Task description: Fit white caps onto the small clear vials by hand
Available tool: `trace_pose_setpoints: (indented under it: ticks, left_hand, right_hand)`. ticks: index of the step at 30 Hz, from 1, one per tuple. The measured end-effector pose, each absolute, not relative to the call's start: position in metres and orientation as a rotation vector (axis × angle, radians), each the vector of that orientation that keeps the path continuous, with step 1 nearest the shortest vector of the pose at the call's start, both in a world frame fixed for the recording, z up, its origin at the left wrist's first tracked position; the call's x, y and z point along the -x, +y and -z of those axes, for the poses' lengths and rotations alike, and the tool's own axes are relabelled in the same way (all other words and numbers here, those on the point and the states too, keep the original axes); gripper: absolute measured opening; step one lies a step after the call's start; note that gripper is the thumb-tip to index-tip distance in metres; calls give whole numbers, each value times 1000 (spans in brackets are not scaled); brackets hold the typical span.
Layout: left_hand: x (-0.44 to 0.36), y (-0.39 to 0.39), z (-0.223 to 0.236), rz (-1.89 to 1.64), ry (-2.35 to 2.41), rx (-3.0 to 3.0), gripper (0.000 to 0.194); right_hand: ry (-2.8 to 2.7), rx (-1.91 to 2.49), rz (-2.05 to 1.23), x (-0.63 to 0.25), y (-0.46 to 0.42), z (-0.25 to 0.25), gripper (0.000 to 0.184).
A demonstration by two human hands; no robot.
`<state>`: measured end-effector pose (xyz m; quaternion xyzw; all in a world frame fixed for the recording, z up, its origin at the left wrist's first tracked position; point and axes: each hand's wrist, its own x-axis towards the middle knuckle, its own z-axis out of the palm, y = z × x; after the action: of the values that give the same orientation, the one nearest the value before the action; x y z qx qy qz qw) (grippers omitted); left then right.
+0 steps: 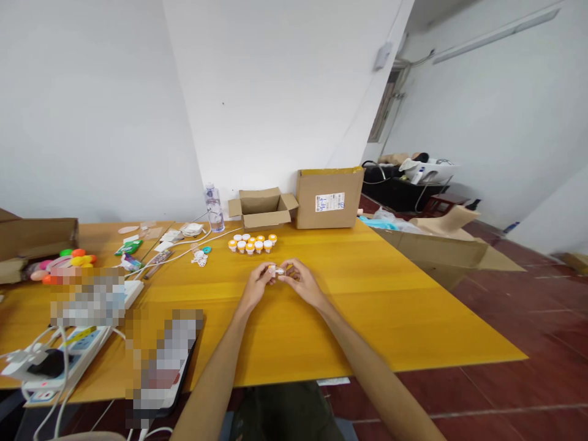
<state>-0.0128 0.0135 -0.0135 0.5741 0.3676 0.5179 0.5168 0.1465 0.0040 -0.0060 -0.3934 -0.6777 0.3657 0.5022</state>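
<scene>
My left hand [258,283] and my right hand [299,280] meet above the middle of the yellow table [367,306]. Both pinch one small white piece [277,270] between their fingertips. What the piece is stays too small to tell. Just beyond the hands stands a cluster of several small white and orange caps [252,244] in two short rows on the table.
A small open cardboard box [263,209] and a taller box with a label [329,197] stand at the table's far edge, beside a clear bottle [214,207]. Cables, a power strip [68,355] and colourful small items [68,260] crowd the left side. Flat cardboard [441,242] lies right.
</scene>
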Motion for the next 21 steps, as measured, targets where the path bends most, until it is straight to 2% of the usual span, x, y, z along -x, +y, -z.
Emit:
trace_pose_setpoints:
  ticks: [10,21]
  left_hand:
    - [12,12,12,-1236,905,-1384,37]
    - [13,13,13,-1247,899,-1371,37]
  right_hand:
    - [-1603,999,-981,-147,4,7,31]
    - [-1625,978,-901,-147,4,4,25]
